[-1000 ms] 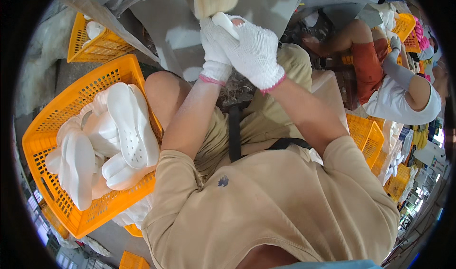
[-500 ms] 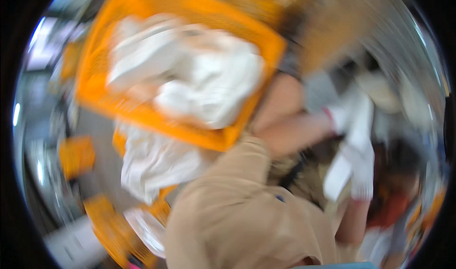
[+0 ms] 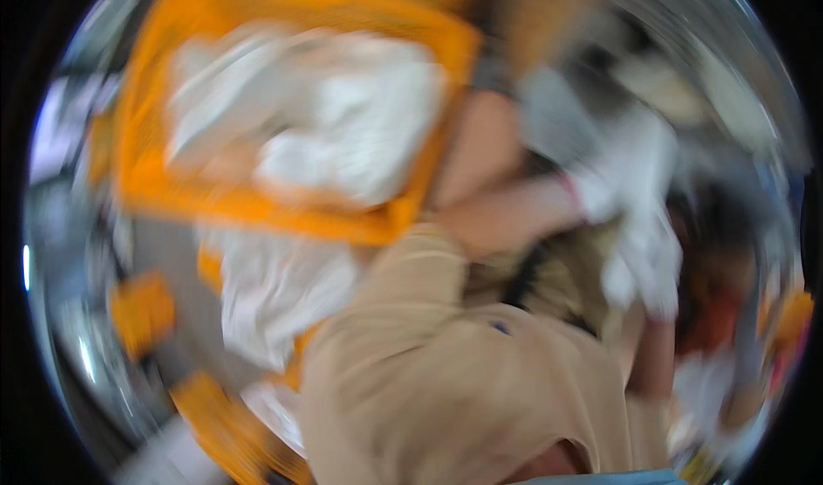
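Both my hands wear white gloves and are close together at the right, in front of my body. My left hand (image 3: 607,176) reaches across from the left, its forearm bare above the pink-edged cuff. Just nearer to me, my right hand (image 3: 658,271) comes up from below and seems to touch or overlap it. White shapes run together between the gloves, and motion blur smears the fingers, so whatever they hold cannot be made out. An orange plastic crate (image 3: 257,215) at the upper left holds a heap of white cloth-like pieces (image 3: 369,116).
White fabric (image 3: 279,292) lies below the crate. Smaller orange baskets (image 3: 141,314) stand on the grey floor (image 3: 193,288) at the left. A brown, board-like surface (image 3: 549,14) is at the top. Blurred grey machinery or metalwork lies at the right.
The view has shifted, so the crate sits further left and higher. My hands remain together at the right; the flat white piece seen by the right hand is now blurred.
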{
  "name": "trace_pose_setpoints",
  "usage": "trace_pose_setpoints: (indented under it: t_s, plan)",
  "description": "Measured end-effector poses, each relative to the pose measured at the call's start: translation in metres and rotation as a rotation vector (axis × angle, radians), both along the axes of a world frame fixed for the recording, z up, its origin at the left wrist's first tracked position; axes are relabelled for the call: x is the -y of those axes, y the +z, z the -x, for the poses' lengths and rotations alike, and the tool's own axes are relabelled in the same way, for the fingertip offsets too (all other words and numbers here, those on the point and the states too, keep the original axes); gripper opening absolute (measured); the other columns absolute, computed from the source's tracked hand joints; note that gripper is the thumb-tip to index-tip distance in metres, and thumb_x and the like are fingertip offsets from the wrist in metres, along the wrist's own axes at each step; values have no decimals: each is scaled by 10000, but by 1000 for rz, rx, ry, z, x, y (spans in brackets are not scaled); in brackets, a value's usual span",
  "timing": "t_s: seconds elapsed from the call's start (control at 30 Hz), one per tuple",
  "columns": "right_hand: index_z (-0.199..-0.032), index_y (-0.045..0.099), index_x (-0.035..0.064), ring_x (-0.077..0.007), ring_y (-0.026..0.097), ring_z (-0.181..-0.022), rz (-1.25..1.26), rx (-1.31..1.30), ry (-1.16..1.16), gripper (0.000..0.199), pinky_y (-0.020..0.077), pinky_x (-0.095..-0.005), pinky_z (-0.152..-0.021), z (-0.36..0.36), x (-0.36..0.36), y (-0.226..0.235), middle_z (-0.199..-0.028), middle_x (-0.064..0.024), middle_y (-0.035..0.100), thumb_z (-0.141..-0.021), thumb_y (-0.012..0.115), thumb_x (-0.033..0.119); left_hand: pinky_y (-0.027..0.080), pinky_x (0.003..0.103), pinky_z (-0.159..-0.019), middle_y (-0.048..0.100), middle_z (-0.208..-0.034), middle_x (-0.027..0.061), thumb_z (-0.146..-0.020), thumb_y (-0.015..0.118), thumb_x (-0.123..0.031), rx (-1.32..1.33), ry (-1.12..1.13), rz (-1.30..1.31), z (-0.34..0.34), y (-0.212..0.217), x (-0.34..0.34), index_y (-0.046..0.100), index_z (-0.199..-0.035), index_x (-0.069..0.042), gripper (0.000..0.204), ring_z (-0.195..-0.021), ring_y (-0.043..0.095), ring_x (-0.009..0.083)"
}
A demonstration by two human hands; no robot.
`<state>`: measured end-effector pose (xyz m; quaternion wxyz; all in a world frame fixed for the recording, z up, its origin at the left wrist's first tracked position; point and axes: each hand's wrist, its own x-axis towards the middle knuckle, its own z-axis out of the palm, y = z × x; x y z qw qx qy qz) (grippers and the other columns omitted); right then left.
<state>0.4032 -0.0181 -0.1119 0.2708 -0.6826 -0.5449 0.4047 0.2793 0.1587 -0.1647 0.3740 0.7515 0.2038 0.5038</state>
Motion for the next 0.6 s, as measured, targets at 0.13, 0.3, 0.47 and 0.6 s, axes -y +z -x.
trace_pose_setpoints:
  t_s: [0.13, 0.3, 0.47, 0.6]
  plan:
    - [-1278, 653, -9, -418, 675, -1029, -282, 107, 140, 596, 540, -427, -874, 9, -34, 4, -1114, -257, 698, -843, 788, 376, 488, 401, -551, 556, -788, 43, -1030, 574, -500, 534, -350, 1394, -3, -22, -15, 566, -1055, -98, 403, -627, 553, 236]
    - [-1185, 652, 22, -395, 685, -965, -39, -118, -153, 475, 543, -465, -776, 47, -61, 31, -1079, -218, 695, -832, 771, 318, 572, 503, -673, 607, -986, 136, -969, 521, -723, 561, -116, 1476, -4, -8, -20, 559, -1100, -118, 620, -793, 631, 332]
    - [-1154, 652, 78, -391, 677, -965, -321, 371, -134, 422, 564, -468, -780, 91, -10, 40, -1161, -165, 654, -809, 781, 284, 572, 536, -783, 637, -1099, 159, -972, 498, -664, 642, -225, 1587, 0, -22, -28, 554, -1218, -92, 625, -919, 651, 380]
    - [-1148, 670, 65, -347, 714, -899, -285, 490, -219, 463, 565, -420, -770, 93, -21, 37, -945, -151, 714, -810, 848, 326, 575, 537, -804, 652, -1103, 175, -978, 473, -611, 787, -281, 1499, -5, -51, -52, 568, -1215, -65, 603, -935, 664, 387]
